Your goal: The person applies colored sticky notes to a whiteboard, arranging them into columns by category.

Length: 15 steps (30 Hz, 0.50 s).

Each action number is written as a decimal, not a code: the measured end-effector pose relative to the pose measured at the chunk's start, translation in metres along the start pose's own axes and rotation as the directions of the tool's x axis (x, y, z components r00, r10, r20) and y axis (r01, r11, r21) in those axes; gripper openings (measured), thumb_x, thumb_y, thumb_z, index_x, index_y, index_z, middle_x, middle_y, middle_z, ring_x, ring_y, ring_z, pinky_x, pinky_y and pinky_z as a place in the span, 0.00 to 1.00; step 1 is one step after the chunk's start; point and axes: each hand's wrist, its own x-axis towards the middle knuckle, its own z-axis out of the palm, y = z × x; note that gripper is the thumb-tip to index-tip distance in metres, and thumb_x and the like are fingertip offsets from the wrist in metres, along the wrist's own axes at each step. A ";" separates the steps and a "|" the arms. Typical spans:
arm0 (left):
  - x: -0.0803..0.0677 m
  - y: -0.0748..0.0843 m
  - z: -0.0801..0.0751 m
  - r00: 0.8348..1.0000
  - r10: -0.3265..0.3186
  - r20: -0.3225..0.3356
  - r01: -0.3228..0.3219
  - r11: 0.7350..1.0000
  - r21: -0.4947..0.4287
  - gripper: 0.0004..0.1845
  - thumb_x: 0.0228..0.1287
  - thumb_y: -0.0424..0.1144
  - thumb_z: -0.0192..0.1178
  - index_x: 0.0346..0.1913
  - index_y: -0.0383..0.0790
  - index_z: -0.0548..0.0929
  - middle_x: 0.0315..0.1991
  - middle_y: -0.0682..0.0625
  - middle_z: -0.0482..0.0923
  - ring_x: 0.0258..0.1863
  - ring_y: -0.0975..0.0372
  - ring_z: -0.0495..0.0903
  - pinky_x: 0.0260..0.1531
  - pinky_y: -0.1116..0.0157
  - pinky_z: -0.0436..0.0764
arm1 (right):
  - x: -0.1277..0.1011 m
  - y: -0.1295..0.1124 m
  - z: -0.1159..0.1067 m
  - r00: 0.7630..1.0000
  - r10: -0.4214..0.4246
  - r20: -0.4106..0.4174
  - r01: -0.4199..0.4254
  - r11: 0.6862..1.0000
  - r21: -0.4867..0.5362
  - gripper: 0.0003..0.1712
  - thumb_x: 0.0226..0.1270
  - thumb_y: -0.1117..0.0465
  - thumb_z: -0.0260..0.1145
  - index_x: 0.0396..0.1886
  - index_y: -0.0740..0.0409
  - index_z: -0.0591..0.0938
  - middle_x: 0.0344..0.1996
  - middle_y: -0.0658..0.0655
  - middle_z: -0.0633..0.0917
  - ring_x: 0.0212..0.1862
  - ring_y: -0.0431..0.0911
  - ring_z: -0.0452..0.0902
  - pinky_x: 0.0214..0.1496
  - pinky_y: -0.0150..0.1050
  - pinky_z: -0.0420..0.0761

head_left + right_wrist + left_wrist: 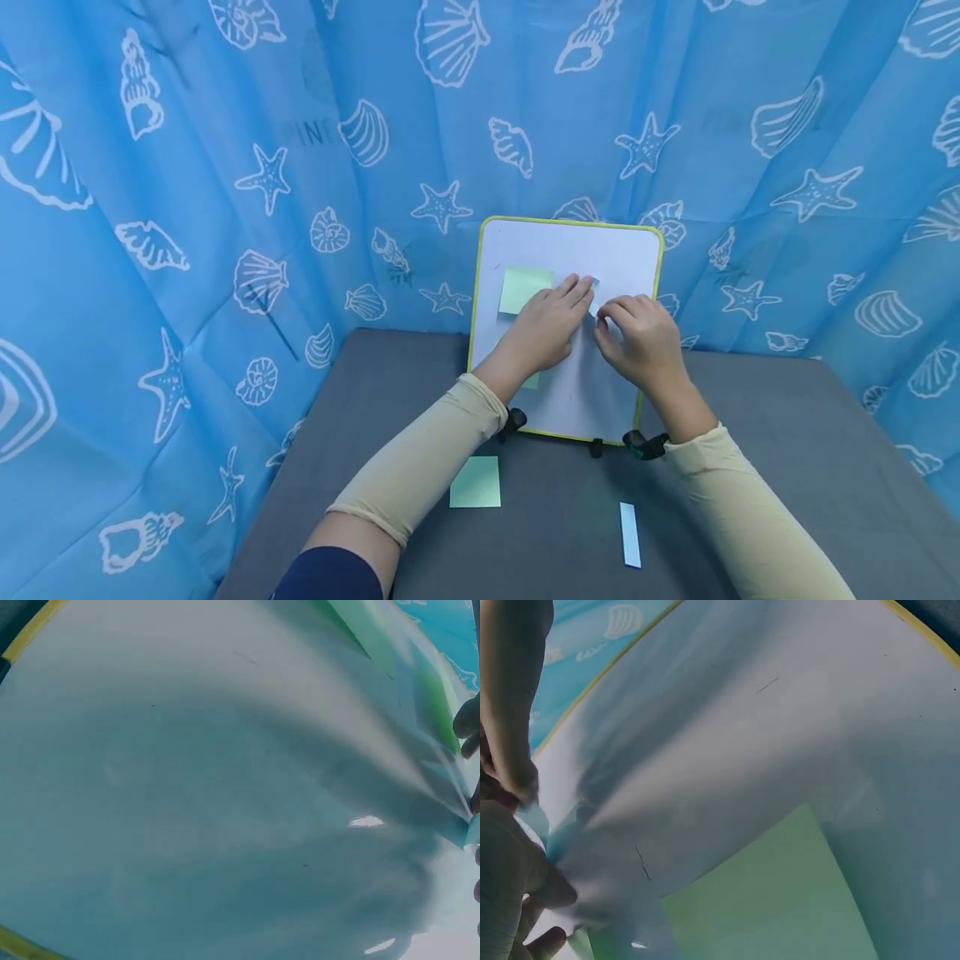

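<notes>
A small light-blue paper strip (596,297) lies against the upper part of a whiteboard (592,392) with a yellow-green rim. My left hand (543,325) presses there with fairly straight fingers, their tips at the strip's left side. From the right, my right hand (643,340) pinches the strip's lower end between thumb and finger. The left wrist view shows a bit of the blue strip (534,821) between both hands. A green sticky note (521,287) is on the board left of my left hand; another green note (532,381) is mostly hidden behind that wrist.
On the grey table (405,392) in front of the board lie a green sticky pad (476,483) and a narrow light-blue pad (630,535). A black clip foot (596,448) shows under the board. Behind hangs a blue shell-patterned curtain (480,167).
</notes>
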 end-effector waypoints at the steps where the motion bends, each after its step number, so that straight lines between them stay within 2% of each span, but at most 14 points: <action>1: -0.001 0.000 0.001 1.000 0.002 0.003 -0.002 1.000 0.014 0.34 0.79 0.40 0.55 0.84 0.41 0.62 0.86 0.47 0.54 0.86 0.55 0.54 0.77 0.58 0.71 | -0.002 0.000 0.001 1.000 0.000 0.000 0.000 1.000 -0.004 0.05 0.63 0.66 0.70 0.35 0.65 0.88 0.35 0.63 0.90 0.36 0.60 0.84 0.37 0.55 0.82; 5: -0.003 0.001 0.008 1.000 0.003 0.013 -0.004 0.999 0.046 0.35 0.80 0.40 0.53 0.85 0.41 0.59 0.87 0.47 0.50 0.87 0.55 0.50 0.79 0.58 0.68 | -0.006 0.002 0.003 1.000 0.029 0.000 -0.029 0.999 -0.038 0.12 0.61 0.62 0.66 0.39 0.66 0.89 0.40 0.66 0.89 0.40 0.63 0.84 0.39 0.59 0.83; 9: -0.003 0.002 0.011 1.000 0.004 0.004 -0.004 0.999 0.046 0.36 0.79 0.40 0.55 0.85 0.41 0.58 0.88 0.47 0.48 0.87 0.54 0.48 0.81 0.57 0.64 | -0.006 0.004 0.004 0.996 0.090 0.024 -0.088 0.993 -0.076 0.20 0.64 0.62 0.64 0.53 0.68 0.87 0.55 0.70 0.86 0.54 0.67 0.83 0.51 0.65 0.84; 12: -0.003 0.002 0.013 1.000 0.009 -0.003 -0.009 0.999 0.045 0.38 0.77 0.40 0.56 0.85 0.40 0.58 0.88 0.46 0.48 0.87 0.53 0.49 0.82 0.56 0.63 | -0.005 0.005 0.005 0.992 0.117 0.056 -0.111 0.989 -0.101 0.27 0.66 0.62 0.65 0.64 0.66 0.84 0.67 0.72 0.80 0.65 0.69 0.78 0.60 0.69 0.81; 15: -0.003 0.003 0.013 1.000 0.010 0.002 -0.010 0.999 0.048 0.38 0.77 0.40 0.56 0.85 0.39 0.57 0.88 0.46 0.48 0.87 0.53 0.48 0.82 0.56 0.62 | -0.004 0.004 0.007 0.987 0.131 0.094 -0.118 0.984 -0.130 0.33 0.67 0.60 0.65 0.72 0.63 0.79 0.75 0.72 0.73 0.71 0.70 0.73 0.65 0.70 0.77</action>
